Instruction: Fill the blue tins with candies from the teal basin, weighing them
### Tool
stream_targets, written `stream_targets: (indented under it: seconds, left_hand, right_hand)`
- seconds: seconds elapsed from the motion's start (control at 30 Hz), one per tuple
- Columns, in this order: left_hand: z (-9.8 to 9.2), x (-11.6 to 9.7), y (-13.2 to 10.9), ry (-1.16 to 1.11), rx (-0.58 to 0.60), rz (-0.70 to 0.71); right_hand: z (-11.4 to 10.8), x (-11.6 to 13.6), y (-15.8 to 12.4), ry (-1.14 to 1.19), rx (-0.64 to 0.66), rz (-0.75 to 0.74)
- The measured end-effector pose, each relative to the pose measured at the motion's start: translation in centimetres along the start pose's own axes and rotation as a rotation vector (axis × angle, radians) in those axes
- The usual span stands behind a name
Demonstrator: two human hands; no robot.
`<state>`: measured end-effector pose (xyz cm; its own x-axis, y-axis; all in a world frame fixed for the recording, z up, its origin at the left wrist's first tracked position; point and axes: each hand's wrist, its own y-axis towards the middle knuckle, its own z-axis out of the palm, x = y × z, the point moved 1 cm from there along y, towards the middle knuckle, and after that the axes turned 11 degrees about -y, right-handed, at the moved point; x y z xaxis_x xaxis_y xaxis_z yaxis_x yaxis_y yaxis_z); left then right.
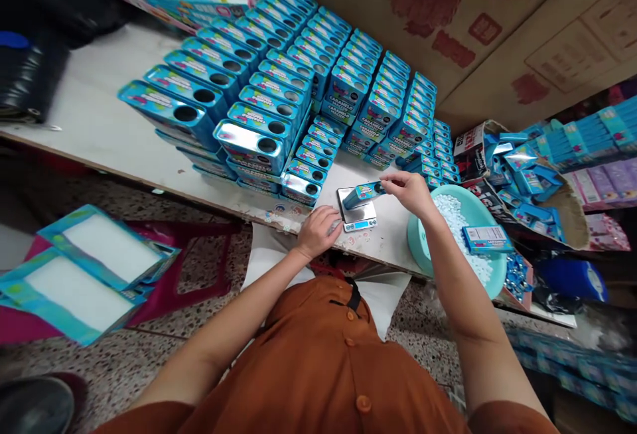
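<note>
Right-hand fingers [393,180] are closed around a slim blue metal tin [361,195], held tilted just above a small silver digital scale [357,210]. Left-hand fingers [326,223] are curled beside the scale; whether anything is gripped cannot be told. Stacked rows of blue tins [298,69] are ranged on the white counter [107,115] beyond, and a round turquoise basin [423,248] of small white candies [455,231] is set to the right.
</note>
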<state>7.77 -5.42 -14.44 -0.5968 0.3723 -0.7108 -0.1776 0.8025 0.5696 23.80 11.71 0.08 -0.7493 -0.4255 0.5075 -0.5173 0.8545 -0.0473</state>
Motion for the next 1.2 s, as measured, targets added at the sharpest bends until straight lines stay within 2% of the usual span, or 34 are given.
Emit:
stream_targets:
  seconds: [0.3,0.47,0.63,0.77,0.93,1.07,1.2]
  left_hand:
    - [0.0,0.3,-0.2,-0.029,0.004,-0.009]
    - [0.0,0.2,-0.2,-0.032,-0.011,0.001]
    - [0.0,0.3,-0.2,-0.033,-0.007,-0.007]
    - [-0.1,0.2,-0.1,-0.033,-0.009,0.000]
    - [-0.2,0.2,0.1,-0.043,0.007,-0.029]
    - [-0.2,0.0,0.3,-0.032,0.005,-0.042]
    - [-0.5,-0.6,0.8,-0.017,0.008,-0.018]
  right_hand:
    - [-0.1,-0.1,0.0,-0.030,0.028,0.007]
    - [-0.2,-0.2,0.2,-0.121,0.056,-0.020]
    - [-1.8,0.2,-0.8,-0.142,0.015,-0.028]
    - [-4.4,-1.3,-4.2,-0.190,-0.105,0.024]
    - [-6.6,-6.7,-10.7,-0.284,-0.185,0.230]
    - [-6.1,-10.5,-15.5,-0.283,-0.183,0.370]
    - [-4.7,-12.4,-18.5,-0.244,-0.211,0.406]
